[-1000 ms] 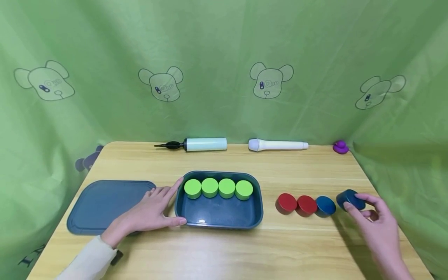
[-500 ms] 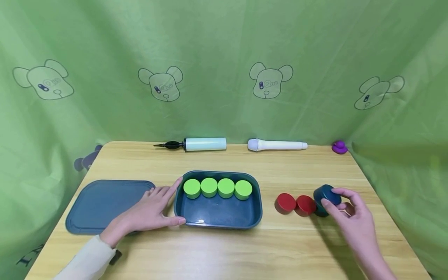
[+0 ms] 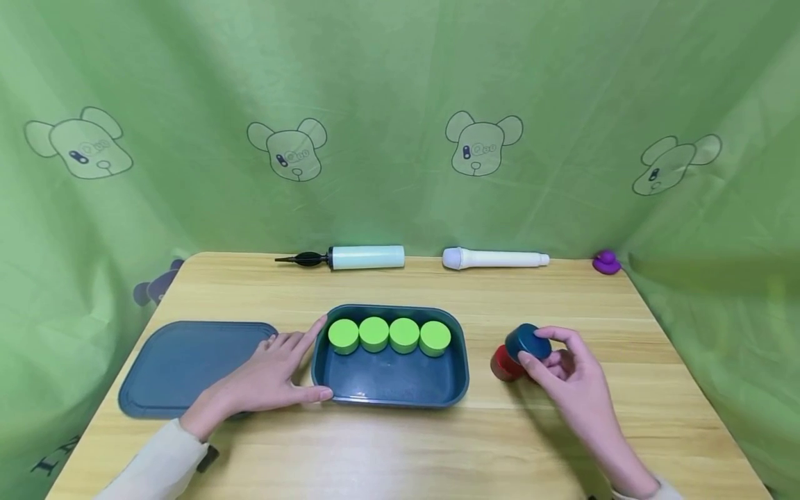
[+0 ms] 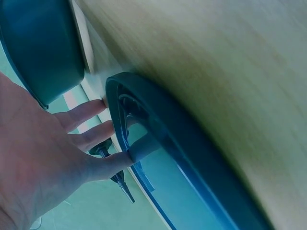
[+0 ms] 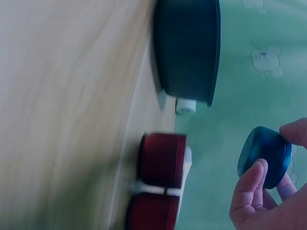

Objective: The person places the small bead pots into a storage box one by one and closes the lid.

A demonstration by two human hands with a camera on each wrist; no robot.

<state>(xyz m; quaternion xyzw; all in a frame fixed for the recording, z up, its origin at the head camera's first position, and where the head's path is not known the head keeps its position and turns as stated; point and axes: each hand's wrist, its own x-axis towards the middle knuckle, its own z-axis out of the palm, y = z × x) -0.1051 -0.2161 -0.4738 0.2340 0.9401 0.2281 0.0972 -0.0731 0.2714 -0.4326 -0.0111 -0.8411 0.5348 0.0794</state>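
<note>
My right hand (image 3: 578, 375) pinches a dark blue cylinder (image 3: 528, 342) between thumb and fingers, raised above the table. A red cylinder (image 3: 506, 364) stands below and left of it in the head view, partly covered. Two red cylinders (image 5: 162, 159) show in the right wrist view; the other blue one is hidden. My left hand (image 3: 269, 373) rests with spread, straight fingers at the left side of a dark blue box (image 3: 390, 404), thumb at its front corner, index at its back corner. Several green cylinders (image 3: 373, 335) stand in a row along the box's back wall.
A flat dark blue lid (image 3: 181, 371) lies left of the box, under the left fingertips' side. Along the table's back edge lie a hand pump (image 3: 367, 257), a white toy microphone (image 3: 500, 259) and a purple duck (image 3: 606, 262). A green curtain (image 3: 387, 201) hangs behind.
My right hand has carried the blue cylinder left, past the other blue cylinder and over the red ones. My left hand and the box have stayed in place.
</note>
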